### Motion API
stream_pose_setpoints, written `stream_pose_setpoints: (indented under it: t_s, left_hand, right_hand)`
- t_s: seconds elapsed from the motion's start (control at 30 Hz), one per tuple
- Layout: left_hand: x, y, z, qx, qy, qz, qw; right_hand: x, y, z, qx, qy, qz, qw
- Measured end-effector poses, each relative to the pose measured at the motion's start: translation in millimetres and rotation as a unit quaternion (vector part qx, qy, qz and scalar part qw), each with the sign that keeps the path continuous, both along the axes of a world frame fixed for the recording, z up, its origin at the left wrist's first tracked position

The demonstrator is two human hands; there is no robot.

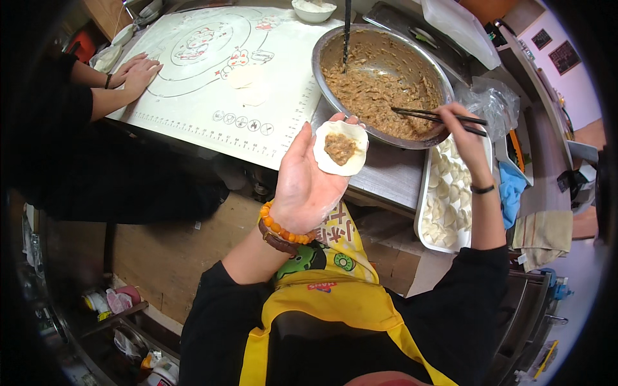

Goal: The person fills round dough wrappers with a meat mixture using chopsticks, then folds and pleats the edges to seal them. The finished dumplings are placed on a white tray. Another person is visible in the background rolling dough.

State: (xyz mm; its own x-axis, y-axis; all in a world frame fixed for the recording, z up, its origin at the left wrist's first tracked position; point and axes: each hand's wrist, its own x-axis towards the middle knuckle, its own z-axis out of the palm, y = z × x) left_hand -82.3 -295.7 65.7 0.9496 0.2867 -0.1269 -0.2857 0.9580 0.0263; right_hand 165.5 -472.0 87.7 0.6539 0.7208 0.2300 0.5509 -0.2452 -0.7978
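Observation:
My left hand (306, 188) is palm up with a round dumpling wrapper (357, 159) lying across its fingers. A lump of meat filling (340, 149) sits on the middle of the wrapper. In my right hand (461, 140) is a pair of black chopsticks (425, 114), their tips over the filling at the near right side of a large steel bowl (324, 87). The bowl holds much minced filling (367, 99), and another dark stick (346, 38) stands upright in it. Below my right hand, a white tray (424, 212) holds rows of folded dumplings (446, 198).
A floured, printed mat (193, 101) covers the table to the left, with loose wrappers (251, 87) on it. Another person's hands (135, 72) rest at its left edge. Beyond stands a white bowl of flour (314, 10). A plastic bag (492, 103) and blue cloth (512, 193) lie right.

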Motion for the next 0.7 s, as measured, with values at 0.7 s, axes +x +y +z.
stream_pose_setpoints:
  t_s: [0.7]
  left_hand:
    - [-53.4, -12.6, 8.8, 0.143, -0.041, -0.051, 0.988]
  right_hand:
    - [-193.3, 17.3, 10.7, 0.05, -0.491, 0.15, 0.857]
